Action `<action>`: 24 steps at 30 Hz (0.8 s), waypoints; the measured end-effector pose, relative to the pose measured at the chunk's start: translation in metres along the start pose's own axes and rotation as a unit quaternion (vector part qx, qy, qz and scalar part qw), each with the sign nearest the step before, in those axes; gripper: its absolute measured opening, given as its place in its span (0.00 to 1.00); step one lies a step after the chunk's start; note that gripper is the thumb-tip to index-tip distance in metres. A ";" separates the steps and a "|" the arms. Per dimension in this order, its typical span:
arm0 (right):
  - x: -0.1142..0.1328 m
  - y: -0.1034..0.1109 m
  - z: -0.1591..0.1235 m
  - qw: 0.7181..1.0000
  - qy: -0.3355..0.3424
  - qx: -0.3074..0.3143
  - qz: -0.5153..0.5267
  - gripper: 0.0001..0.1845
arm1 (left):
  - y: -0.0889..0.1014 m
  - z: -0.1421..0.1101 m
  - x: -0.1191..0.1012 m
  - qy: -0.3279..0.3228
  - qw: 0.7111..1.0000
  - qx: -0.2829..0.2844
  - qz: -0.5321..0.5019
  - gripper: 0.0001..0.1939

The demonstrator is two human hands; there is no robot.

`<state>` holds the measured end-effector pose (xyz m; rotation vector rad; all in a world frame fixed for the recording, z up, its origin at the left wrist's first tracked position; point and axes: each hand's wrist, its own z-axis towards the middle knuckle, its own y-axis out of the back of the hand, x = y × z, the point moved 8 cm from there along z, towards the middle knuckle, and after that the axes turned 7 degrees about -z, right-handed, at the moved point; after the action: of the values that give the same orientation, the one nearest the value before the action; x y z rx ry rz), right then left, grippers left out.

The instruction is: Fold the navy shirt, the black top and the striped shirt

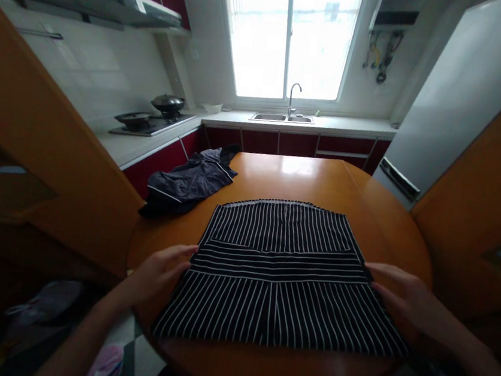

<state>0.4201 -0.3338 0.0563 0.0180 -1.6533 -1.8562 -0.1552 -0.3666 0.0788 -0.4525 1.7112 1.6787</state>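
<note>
A black garment (272, 311) with white stripes lies flat on the table in front of me. Its upper and lower parts have lengthwise stripes, and a band (280, 265) striped crosswise runs between them. At the band's left end, my left hand (157, 274) has the cloth edge between thumb and fingers. My right hand (405, 296) has the opposite edge in the same way, its thumb below and fingers above. Beyond my left hand, a crumpled dark garment (191, 175) with white piping hangs partly over the table's edge.
The round-ended wooden table (297, 178) stands between orange wooden panels. Behind it are a counter with a sink (270, 117) and tap, a stove with two pans (168, 104) at left, and a fridge (460, 97) at right. Bags (106, 367) lie on the floor at lower left.
</note>
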 end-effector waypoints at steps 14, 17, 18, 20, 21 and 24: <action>-0.030 -0.042 0.082 0.990 -0.076 -0.017 0.113 0.14 | -0.034 0.093 0.031 0.001 1.000 0.010 -0.015 0.15; -0.033 -0.037 0.083 0.987 -0.095 -0.046 0.123 0.14 | -0.027 0.094 0.029 0.004 0.999 -0.034 -0.026 0.16; -0.034 -0.036 0.084 0.986 -0.099 -0.055 0.125 0.14 | -0.026 0.095 0.028 0.003 0.998 -0.051 -0.026 0.16; -0.036 -0.036 0.086 0.984 -0.105 -0.064 0.126 0.14 | -0.025 0.097 0.028 -0.001 0.997 -0.071 -0.015 0.16; -0.037 -0.037 0.088 0.985 -0.105 -0.063 0.124 0.14 | -0.026 0.098 0.029 -0.001 0.997 -0.074 -0.007 0.15; -0.036 -0.041 0.093 0.990 -0.097 -0.046 0.087 0.14 | -0.029 0.099 0.031 -0.010 0.997 -0.063 0.041 0.15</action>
<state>0.3920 -0.2349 0.0241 -0.3461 -1.6374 -1.8453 -0.1350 -0.2666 0.0433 -0.4281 1.6350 1.8513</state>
